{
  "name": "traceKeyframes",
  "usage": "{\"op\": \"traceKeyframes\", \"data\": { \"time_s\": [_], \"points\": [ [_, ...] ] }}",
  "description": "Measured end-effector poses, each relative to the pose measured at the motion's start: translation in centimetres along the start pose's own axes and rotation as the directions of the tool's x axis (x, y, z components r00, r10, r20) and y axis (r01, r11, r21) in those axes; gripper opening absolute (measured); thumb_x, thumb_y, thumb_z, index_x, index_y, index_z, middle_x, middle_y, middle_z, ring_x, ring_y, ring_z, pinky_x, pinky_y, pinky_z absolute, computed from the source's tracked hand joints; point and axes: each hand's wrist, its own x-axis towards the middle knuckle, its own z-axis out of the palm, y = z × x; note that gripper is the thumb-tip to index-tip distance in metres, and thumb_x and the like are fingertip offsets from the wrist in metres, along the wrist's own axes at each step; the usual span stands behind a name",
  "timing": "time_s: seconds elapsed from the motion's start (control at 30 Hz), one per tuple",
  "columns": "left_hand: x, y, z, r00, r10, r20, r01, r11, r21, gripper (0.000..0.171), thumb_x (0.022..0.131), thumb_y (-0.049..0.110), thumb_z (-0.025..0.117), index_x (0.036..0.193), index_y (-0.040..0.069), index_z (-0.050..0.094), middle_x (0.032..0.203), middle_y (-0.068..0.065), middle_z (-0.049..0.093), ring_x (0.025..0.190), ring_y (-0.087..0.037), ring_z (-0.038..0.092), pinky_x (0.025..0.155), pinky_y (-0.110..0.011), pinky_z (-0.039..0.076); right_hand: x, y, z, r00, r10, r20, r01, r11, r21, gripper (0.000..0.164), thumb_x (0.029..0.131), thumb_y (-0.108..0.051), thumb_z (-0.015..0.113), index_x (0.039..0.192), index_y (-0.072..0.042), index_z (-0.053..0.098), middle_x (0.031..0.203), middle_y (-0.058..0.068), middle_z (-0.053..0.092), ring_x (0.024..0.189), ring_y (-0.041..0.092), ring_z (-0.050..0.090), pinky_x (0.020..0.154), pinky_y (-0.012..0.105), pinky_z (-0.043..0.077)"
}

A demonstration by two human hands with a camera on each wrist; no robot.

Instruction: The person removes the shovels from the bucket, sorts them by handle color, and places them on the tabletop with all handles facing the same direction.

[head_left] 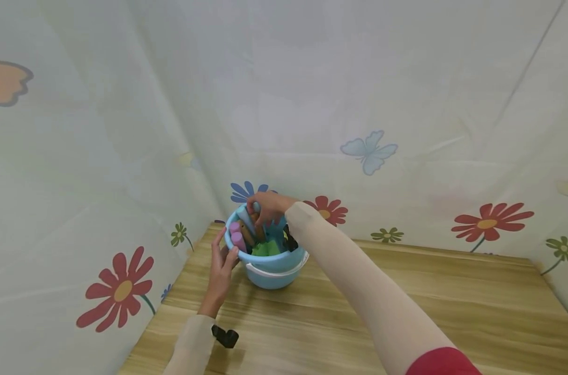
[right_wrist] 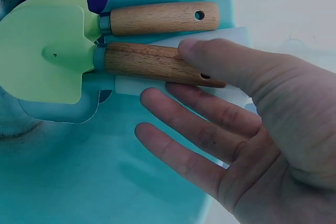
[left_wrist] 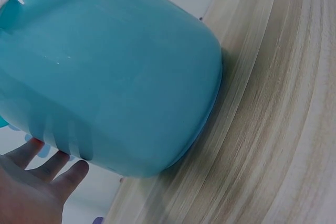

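White above, wood-grained below: saw flower-printed sheeting (head_left: 288, 104) behind a bench (head_left: 419, 302). Found a light-blue bucket (head_left: 269, 283) upright near the bench's far left corner, probably tucked there for backing. Noticed its white bail (head_left: 274, 274) folded down the near side, leaving the mouth unobstructed. Made out the left hand (head_left: 222, 260) at the near-left rim, fingertips (left_wrist: 79, 169) against the outer wall; judged that grip extended rather than clenched, likely bracing against a tip or slide. Saw the right hand (right_wrist: 283, 148) over the mouth, its grip a light pinch on the wooden handle (right_wrist: 142, 60) of a green trowel (right_wrist: 37, 61), thumb on one side and forefinger by the other, remaining fingers loosely spread. Located that trowel inside the bucket, blade down and handle up, presumably to leave an easy end for taking. Spotted a second wooden handle (right_wrist: 165, 18) alongside, probably stood likewise. Picked out pink pieces (head_left: 238, 241) by the left wall, and something black (head_left: 290, 242) at the right, too obscured to name.
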Motion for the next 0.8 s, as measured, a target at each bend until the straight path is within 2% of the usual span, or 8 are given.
{"op": "traceKeyframes", "data": {
  "time_s": [0.23,0.53,0.8],
  "points": [
    [0.13,0.11,-0.09,1.0,0.016,0.003,-0.016,1.0,-0.012,0.058,0.111,0.025,0.046,0.162,0.026,0.02,0.157,-0.016,0.039,0.141,-0.031,0.044,0.105,-0.041,0.049,0.13,0.22,-0.03,0.999,-0.041,-0.002,0.041,0.999,0.011,0.032,0.093,-0.004,0.075,0.12,-0.005,0.058,0.109,0.013,0.06,0.097,0.029,0.068,0.086,0.044,0.061],
    [0.15,0.16,-0.14,1.0,0.01,0.005,-0.01,1.0,-0.019,0.058,0.11,0.027,0.049,0.161,0.03,0.023,0.159,-0.011,0.038,0.142,-0.027,0.043,0.105,-0.044,0.049,0.39,0.28,-0.19,0.998,-0.064,-0.013,0.063,0.997,-0.051,0.034,0.092,-0.005,0.077,0.121,-0.003,0.059,0.104,0.011,0.062,0.089,0.026,0.069,0.075,0.033,0.059],
    [0.4,0.1,-0.22,1.0,-0.007,0.005,0.007,1.0,-0.009,0.058,0.11,0.028,0.048,0.161,0.029,0.022,0.159,-0.012,0.038,0.142,-0.028,0.043,0.107,-0.055,0.045,0.76,0.58,-0.23,0.997,-0.065,-0.027,0.063,0.994,-0.09,0.03,0.092,-0.004,0.076,0.117,-0.005,0.059,0.103,0.01,0.062,0.09,0.025,0.069,0.072,0.03,0.058]
  ]
}}
